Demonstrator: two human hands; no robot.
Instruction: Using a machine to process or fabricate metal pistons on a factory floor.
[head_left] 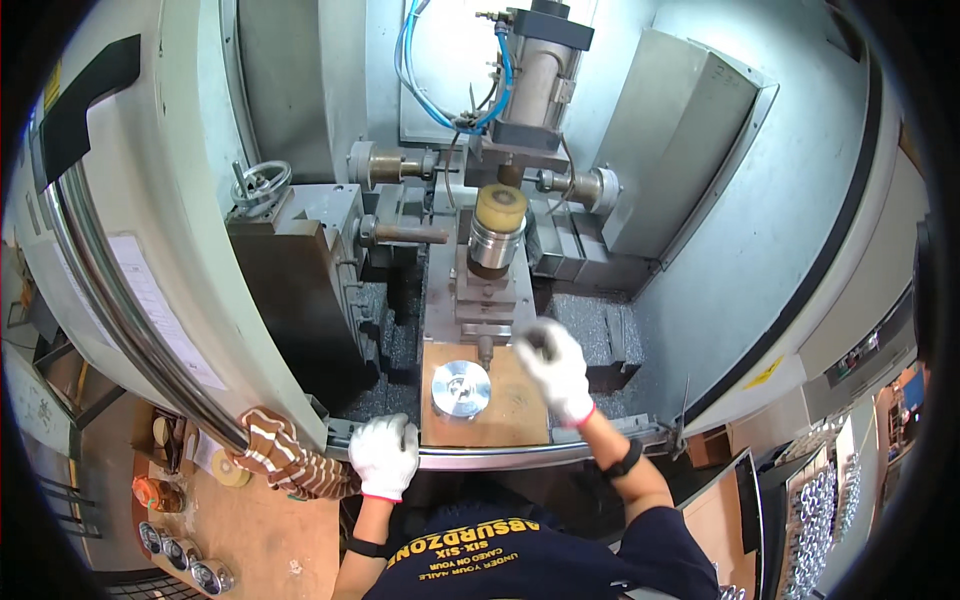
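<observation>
My left hand (pixel 385 457), in a white knit glove, is at the machine's front sill (pixel 480 458). Its fingers are curled in, and whatever they may hold is hidden. Over the right part of a wooden board (pixel 515 425) is my right hand (pixel 556 375), gloved too, with bent fingers parted from the thumb and nothing seen between them. A round silver metal part, like a piston (pixel 461 389), lies on the board between my hands. Farther back, a similar silver cylindrical part (pixel 496 246) stands upright on the fixture, beneath a yellow round pad (pixel 501 207).
Above the fixture hangs a pneumatic cylinder (pixel 540 85) with blue hoses. Horizontal spindles (pixel 395 165) flank it. A handwheel (pixel 262 184) sits at left. Brown striped cloth (pixel 290 455) hangs by the door edge. Several metal parts (pixel 183 553) rest on the left bench; more fill racks (pixel 815 520) at right.
</observation>
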